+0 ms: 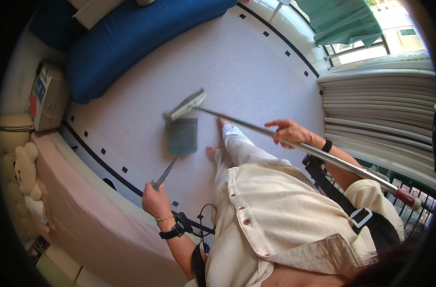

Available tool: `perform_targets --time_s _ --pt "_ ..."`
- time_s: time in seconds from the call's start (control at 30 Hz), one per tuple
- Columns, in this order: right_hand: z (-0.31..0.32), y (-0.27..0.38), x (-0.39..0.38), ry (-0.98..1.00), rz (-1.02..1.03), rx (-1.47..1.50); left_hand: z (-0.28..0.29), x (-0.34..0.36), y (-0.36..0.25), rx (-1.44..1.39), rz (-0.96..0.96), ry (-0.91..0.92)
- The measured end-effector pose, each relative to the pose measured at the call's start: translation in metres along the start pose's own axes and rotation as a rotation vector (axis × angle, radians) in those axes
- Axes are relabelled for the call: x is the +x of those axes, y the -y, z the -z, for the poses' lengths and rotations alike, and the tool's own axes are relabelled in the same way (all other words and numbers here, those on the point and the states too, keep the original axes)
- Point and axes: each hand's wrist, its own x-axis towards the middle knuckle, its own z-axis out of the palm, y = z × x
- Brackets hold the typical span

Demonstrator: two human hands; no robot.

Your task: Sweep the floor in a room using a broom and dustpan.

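My left hand (156,200) is closed round the handle of a grey-green dustpan (182,136), which lies on the floor just ahead of my bare feet. In my right hand (291,134) is the long metal pole of a broom (190,104), gripped partway along with the index finger stretched out over it. The broom head rests at the far edge of the dustpan, its bristles slightly blurred. The pole runs back under my right arm's side to a dark red end (407,197). Any dirt in the pan is too faint to make out.
A bed with a pink cover (84,191) and a white plush toy (27,170) lines the left. Beyond it stand a small cabinet (53,103) and a blue-covered bed or couch (127,48). Pale pleated material (371,100) and a green curtain (344,21) are at the right.
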Motion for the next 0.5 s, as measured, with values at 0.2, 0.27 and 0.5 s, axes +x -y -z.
perform_targets --time_s 0.2,0.27,0.5 --pt "0.05 0.061 0.073 -0.282 0.075 -0.287 0.002 0.021 0.006 0.004 -0.044 -0.005" --pt "0.077 0.074 0.101 -0.31 0.088 -0.204 -0.005 0.03 0.0 0.045 -0.068 0.023" --pt "-0.003 0.034 0.119 -0.031 -0.132 -0.168 -0.009 0.044 0.016 0.09 -0.045 0.029"
